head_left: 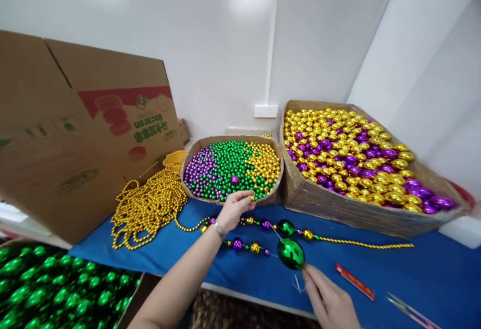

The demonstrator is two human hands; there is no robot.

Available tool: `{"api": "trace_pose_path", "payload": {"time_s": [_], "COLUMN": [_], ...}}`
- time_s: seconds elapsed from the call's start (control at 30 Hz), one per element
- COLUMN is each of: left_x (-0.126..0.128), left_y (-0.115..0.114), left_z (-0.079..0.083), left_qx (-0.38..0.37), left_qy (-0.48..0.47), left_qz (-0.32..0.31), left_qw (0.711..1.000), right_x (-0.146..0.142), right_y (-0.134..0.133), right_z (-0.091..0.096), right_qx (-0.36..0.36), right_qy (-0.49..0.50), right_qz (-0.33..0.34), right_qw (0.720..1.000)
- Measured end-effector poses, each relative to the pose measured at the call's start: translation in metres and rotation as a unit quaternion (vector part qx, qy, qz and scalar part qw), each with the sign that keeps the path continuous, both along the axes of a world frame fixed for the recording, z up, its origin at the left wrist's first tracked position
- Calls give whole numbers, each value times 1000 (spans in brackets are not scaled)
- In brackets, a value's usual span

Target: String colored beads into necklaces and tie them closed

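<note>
My left hand [237,208], with a metal band on its wrist, reaches over the front rim of the box of small beads [225,168]. Its thumb and fingers pinch a small gold bead [252,197]. Lower right, my right hand [330,296] is closed at the lower edge of a large shiny green ball [291,254]. Pale thread runs from that ball, and a thin needle-like piece [297,283] hangs just below it. Behind the ball lies a beaded strand [266,223] of purple, gold and green balls, its lower row [237,243] passing beside my left wrist.
Gold bead chains [150,203] pile at left before a large cardboard carton [124,118]. A box of gold and purple balls [349,158] stands at right. Green balls [63,289] fill a container lower left. A red packet [355,281] and scissors [409,309] lie on the blue cloth [259,274].
</note>
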State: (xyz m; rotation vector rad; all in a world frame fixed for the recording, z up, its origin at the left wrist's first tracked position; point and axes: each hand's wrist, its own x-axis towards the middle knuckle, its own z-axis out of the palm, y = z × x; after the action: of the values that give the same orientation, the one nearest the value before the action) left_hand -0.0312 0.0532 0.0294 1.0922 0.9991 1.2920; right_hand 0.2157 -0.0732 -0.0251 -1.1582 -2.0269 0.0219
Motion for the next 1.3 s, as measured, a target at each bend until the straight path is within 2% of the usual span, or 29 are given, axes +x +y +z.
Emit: {"api": "trace_pose_path", "payload": {"time_s": [0.2,0.37,0.53,0.7,0.87,0.97,1.1,1.2,1.3], "left_x": [-4,-3,6,18,27,29,29,29,29], "left_y": [-3,1,29,59,70,61,25,-7,-30], "left_z": [-3,-1,5,4,3,11,20,18,12], "left_qx": [-23,-13,16,30,29,19,3,-37,-83], "left_qy": [-39,-18,41,82,83,59,7,-73,-162], "left_qz": [-10,8,43,55,48,34,-8,-57,-86], "left_qw": [999,1000,998,995,995,998,1000,995,979], "right_x": [-2,-3,-4,-1,-1,-2,-2,-3,-4], "right_y": [1,1,3,5,5,5,6,8,8], "right_z": [-3,-3,-3,-3,-2,-3,-4,-3,-2], "right_qx": [-11,-18,-19,0,-8,-22,-19,-9,6], "right_qy": [8,9,7,8,10,16,20,20,15], "right_qz": [-2,-1,-3,3,3,-5,-14,-18,-11], "right_qw": [1000,1000,1000,1000,1000,1000,1000,1000,1000]}}
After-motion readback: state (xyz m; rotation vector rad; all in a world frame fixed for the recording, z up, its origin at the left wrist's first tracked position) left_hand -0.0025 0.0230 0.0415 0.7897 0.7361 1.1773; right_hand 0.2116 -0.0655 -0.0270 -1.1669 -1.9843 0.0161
